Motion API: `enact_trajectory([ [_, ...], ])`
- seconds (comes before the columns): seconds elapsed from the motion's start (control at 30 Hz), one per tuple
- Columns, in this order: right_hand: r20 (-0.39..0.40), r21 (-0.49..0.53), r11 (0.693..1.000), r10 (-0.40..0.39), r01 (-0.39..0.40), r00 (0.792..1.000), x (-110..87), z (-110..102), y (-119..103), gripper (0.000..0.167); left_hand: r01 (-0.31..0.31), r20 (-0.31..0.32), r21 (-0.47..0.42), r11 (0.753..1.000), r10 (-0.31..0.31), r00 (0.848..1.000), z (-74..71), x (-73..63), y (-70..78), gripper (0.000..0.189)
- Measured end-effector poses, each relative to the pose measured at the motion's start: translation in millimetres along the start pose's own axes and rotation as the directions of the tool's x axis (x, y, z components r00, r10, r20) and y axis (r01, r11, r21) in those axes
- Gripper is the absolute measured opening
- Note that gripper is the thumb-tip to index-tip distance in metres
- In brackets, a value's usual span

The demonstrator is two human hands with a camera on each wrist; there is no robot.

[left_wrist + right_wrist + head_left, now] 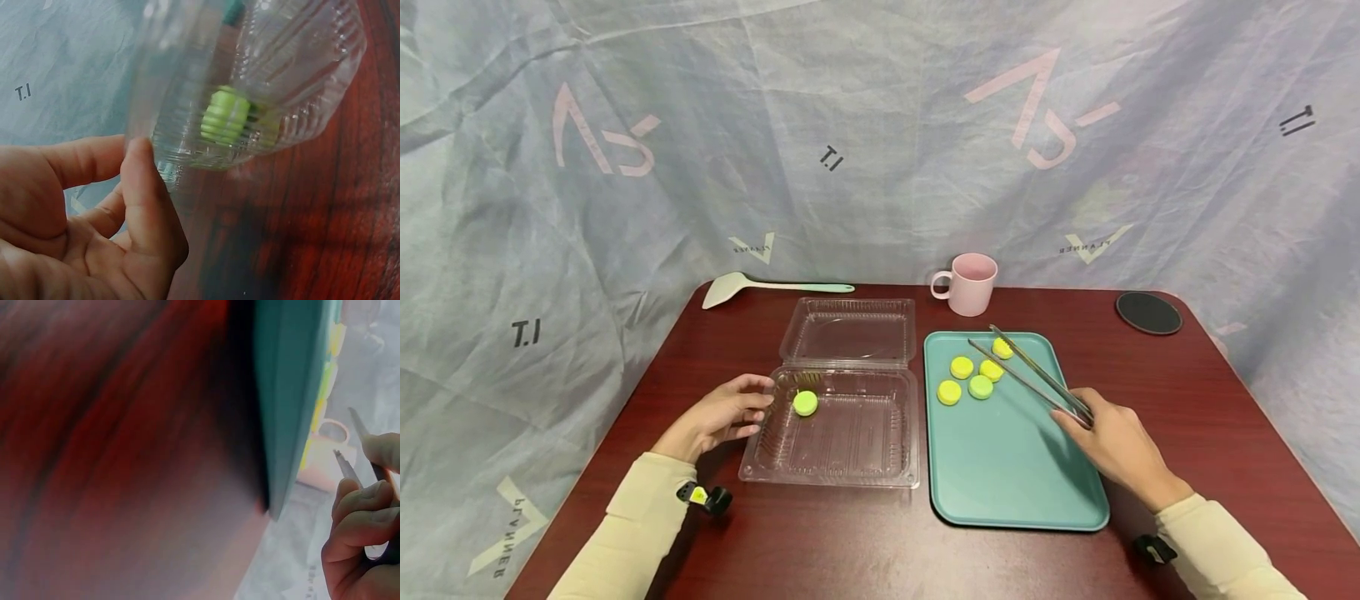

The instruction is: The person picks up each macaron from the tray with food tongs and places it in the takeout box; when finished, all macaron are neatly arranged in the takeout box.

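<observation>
1. The left hand point(722, 417) is at the container's left rim, fingers bent loosely with gaps between them; its wrist view shows fingertips meeting that thin edge, but I cannot tell whether they pinch or merely touch it. A sudden tug there could skid or tip the light plastic.

2. A white spatula point(725, 289) with a pale green handle lies behind, at the table's back edge.

3. The clear hinged plastic container point(850, 479) lies with its lid laid back behind the base. 1 light green macaron-shaped piece point(806, 403) sits inside, near the rear left corner; jolting the base could set it sliding.

4. The pink mug point(974, 292) stands behind the tray's rear left corner, handle to the left. Tongs pushed too far back might knock it.

5. The teal tray point(1000, 467) carries 5 more pieces in its rear half: 4 yellow and 1 green point(981, 387). They lie near each other, so a badly angled prong could shove a neighbour.

6. The metal tongs point(1047, 376) hang over these pieces, prongs apart, nothing caught between them. Squeezing off-centre could make a smooth, round piece slip out or roll.

7. The right hand point(1116, 437) grasps the tongs near their rear end; a loose hold there would let the tips twist.

8. A dark round coaster point(1148, 313) lies at the far right.
</observation>
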State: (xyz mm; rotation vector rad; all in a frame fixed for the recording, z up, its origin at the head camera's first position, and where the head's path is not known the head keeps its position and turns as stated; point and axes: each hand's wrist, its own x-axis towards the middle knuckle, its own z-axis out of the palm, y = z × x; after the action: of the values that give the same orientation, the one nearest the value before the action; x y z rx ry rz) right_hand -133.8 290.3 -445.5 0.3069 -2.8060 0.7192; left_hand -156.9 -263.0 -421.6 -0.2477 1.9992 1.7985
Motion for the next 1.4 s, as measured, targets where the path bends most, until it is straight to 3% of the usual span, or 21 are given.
enact_trajectory([
  [0.4,0.063,0.009,0.998,0.063,-0.064,0.996,-3.3,-5,18,0.054,0.004,-0.001,-0.004,1.0,-0.004,1.0,0.5,-1.0,0.2,0.044],
  [0.93,0.098,-0.005,0.999,0.045,-0.045,0.994,-2.9,-5,19,0.053,0.0,0.001,-0.012,1.0,0.0,1.0,0.7,-1.4,0.1,0.042],
  [1.4,0.086,-0.04,0.999,0.031,-0.027,0.996,-2.1,-7,18,0.041,0.0,0.0,-0.01,1.0,0.0,1.0,0.8,-0.2,-0.5,0.042],
])
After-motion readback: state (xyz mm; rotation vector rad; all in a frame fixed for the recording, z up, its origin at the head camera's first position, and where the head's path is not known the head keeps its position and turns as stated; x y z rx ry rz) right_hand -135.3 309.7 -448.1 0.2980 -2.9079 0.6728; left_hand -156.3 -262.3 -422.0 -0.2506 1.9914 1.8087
